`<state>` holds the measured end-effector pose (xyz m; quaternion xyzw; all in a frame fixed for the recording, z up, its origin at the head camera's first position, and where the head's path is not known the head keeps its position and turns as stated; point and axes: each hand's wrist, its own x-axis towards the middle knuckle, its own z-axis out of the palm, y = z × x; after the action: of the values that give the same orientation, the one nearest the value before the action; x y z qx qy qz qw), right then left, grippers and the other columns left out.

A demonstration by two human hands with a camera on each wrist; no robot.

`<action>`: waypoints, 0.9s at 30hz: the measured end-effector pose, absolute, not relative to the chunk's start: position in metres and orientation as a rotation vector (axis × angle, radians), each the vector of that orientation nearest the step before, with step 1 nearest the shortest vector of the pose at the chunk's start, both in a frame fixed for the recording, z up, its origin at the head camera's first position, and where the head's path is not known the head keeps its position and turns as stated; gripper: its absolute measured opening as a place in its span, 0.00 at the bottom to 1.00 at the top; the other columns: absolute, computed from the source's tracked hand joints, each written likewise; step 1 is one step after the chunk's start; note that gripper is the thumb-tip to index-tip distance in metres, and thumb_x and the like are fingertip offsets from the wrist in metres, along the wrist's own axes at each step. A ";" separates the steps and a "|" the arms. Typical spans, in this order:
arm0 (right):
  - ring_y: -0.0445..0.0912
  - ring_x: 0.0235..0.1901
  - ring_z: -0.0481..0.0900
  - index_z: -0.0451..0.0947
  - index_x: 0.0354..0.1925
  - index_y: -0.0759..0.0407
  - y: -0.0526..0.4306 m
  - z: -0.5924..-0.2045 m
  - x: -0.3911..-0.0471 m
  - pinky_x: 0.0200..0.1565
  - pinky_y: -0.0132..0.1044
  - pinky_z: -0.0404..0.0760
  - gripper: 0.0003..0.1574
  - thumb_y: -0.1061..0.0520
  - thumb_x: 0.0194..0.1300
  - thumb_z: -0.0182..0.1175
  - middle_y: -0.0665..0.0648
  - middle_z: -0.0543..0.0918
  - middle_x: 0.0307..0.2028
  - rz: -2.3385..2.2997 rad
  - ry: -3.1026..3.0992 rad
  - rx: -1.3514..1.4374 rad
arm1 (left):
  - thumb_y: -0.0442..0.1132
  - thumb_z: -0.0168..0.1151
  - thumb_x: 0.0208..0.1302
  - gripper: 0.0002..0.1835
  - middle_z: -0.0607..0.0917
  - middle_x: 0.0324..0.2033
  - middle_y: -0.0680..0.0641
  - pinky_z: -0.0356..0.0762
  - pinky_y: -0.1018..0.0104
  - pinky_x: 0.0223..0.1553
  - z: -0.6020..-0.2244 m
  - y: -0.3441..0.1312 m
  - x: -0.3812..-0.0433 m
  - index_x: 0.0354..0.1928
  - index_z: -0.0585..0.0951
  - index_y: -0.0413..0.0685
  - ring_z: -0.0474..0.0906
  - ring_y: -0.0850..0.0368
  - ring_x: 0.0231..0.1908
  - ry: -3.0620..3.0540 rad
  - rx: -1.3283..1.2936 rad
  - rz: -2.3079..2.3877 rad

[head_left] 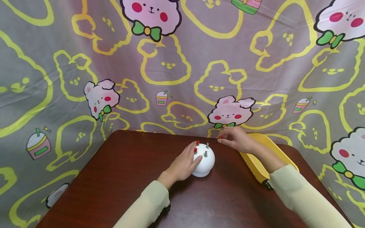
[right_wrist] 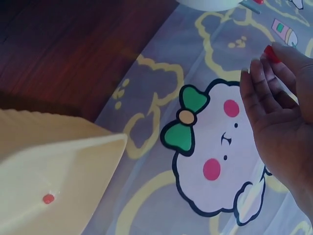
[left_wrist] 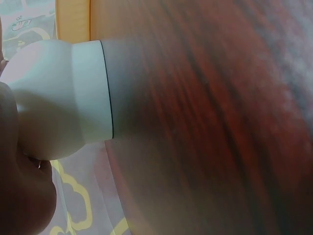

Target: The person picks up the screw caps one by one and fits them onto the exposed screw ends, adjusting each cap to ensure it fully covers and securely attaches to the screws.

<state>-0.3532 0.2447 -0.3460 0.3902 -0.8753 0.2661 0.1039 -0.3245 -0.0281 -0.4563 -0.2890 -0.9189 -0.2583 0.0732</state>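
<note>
A white ball-shaped thing on a round base (head_left: 206,163) stands on the dark wooden table, with several small grey pegs (head_left: 206,154) on its top. Small red caps (head_left: 198,142) cover two of the pegs on the left. My left hand (head_left: 182,164) holds the ball from its left side, thumb across the front; the left wrist view shows the ball's smooth side and base (left_wrist: 90,93) close up. To the right and beyond the ball, my right hand (head_left: 238,138) is raised, pinching a small red cap (right_wrist: 272,54) between thumb and fingertips.
A long yellow tray (head_left: 252,164) lies on the right of the table, under my right forearm. One small red piece (right_wrist: 48,199) lies inside it. A patterned cloth (head_left: 176,91) hangs around the back and sides of the table.
</note>
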 end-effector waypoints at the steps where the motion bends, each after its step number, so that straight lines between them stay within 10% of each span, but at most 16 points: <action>1: 0.38 0.25 0.76 0.87 0.37 0.59 0.243 -0.346 -0.353 0.29 0.33 0.78 0.02 0.61 0.65 0.71 0.44 0.80 0.25 0.785 -2.578 1.156 | 0.66 0.36 0.79 0.43 0.55 0.79 0.43 0.60 0.52 0.74 -0.456 -0.028 -0.324 0.81 0.49 0.42 0.54 0.50 0.77 -2.760 -0.868 -0.777; 27: 0.42 0.31 0.76 0.87 0.41 0.57 0.209 -0.352 -0.355 0.33 0.36 0.81 0.07 0.59 0.64 0.72 0.44 0.81 0.30 0.768 -2.657 1.167 | 0.66 0.36 0.79 0.43 0.54 0.79 0.44 0.59 0.55 0.74 -0.457 -0.029 -0.324 0.81 0.48 0.44 0.53 0.53 0.78 -2.763 -0.880 -0.781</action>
<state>-0.3554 0.2091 -0.3518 0.3879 -0.8829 0.2552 0.0695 -0.3241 -0.0292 -0.4567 -0.2922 -0.9178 -0.2595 0.0694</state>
